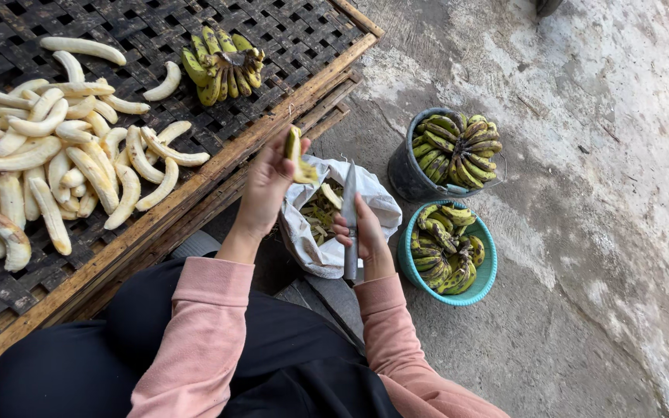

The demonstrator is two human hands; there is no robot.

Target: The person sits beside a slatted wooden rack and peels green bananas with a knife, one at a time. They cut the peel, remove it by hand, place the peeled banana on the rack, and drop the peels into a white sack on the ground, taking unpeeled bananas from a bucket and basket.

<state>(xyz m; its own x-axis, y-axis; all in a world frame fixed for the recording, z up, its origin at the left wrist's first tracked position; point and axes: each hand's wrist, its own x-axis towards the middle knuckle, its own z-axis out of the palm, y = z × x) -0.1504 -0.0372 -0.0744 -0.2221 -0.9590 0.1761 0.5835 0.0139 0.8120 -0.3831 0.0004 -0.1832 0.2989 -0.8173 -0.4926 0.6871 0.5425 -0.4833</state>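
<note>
My left hand (266, 186) holds a partly peeled banana (296, 151) upright over a white sack (315, 248) that has green peels inside. My right hand (361, 232) grips a knife (349, 209), blade pointing up and away from me, just right of the banana. Both arms wear pink sleeves. A pile of peeled pale bananas (56, 155) lies on a dark woven bamboo rack (288, 39) to my left. An unpeeled green-yellow bunch (222, 66) rests farther back on the same rack.
A dark bucket (408, 174) and a teal basket (485, 271), both filled with green bananas, stand on the concrete floor (582, 193) to the right of the sack. The rack's wooden frame (195, 193) runs diagonally past my knees.
</note>
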